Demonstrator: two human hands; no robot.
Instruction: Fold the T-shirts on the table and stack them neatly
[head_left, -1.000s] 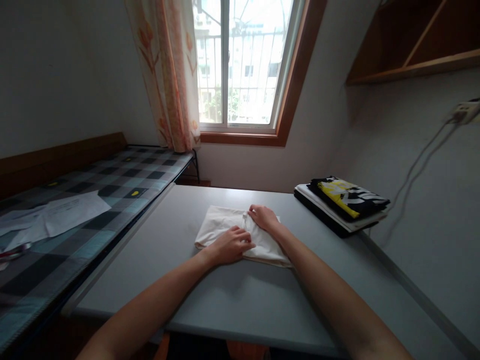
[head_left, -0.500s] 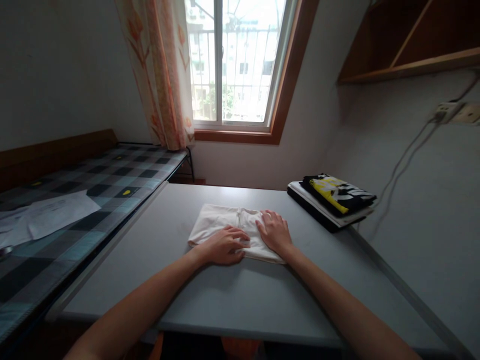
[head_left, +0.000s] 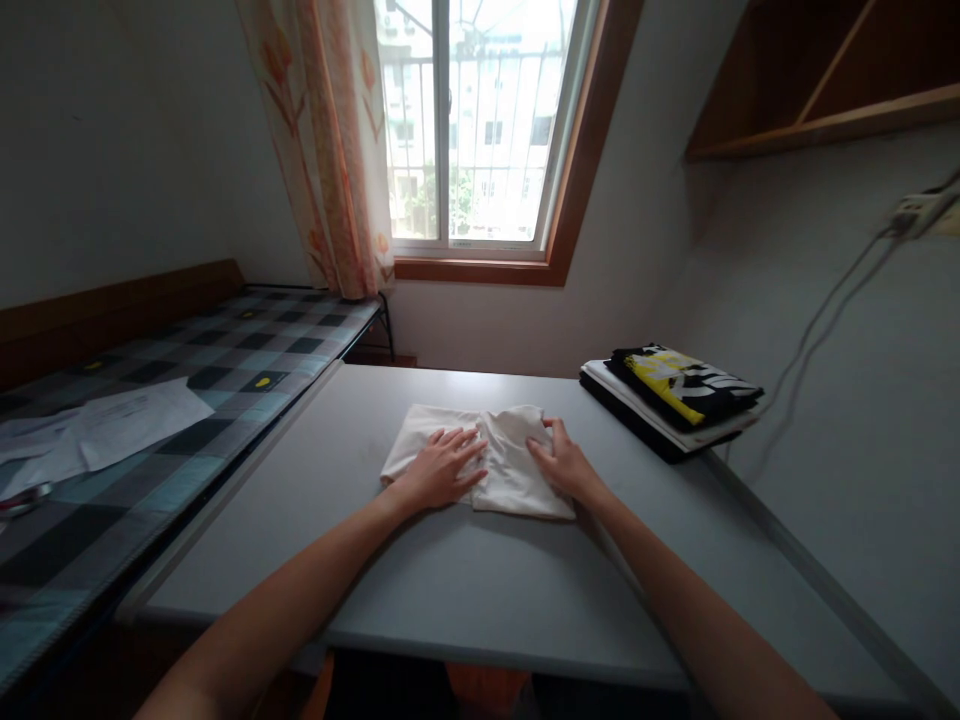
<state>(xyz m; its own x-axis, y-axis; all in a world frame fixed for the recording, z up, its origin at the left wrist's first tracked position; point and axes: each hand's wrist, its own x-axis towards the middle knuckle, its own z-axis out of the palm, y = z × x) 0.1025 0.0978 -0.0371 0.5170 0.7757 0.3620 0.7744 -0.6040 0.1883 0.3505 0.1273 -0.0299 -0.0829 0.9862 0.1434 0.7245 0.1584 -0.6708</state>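
Note:
A folded white garment lies on the grey-white table, with a seam or fold line down its middle and creases in its right half. Flat on its left half rests my left hand, fingers spread, fingertips near the middle line. My right hand is at the garment's right edge. Its thumb lies on top of the cloth and its other fingers curl round the edge, partly hidden, pinching the cloth.
A stack of folded dark and white clothes stands at the table's right side by the wall. To the left is a bed with a checked cover and papers on it. A cable hangs along the right wall.
My left hand has shifted up and left, onto the garment's left half. My right hand has moved from flat on top to the right edge and taken hold there.

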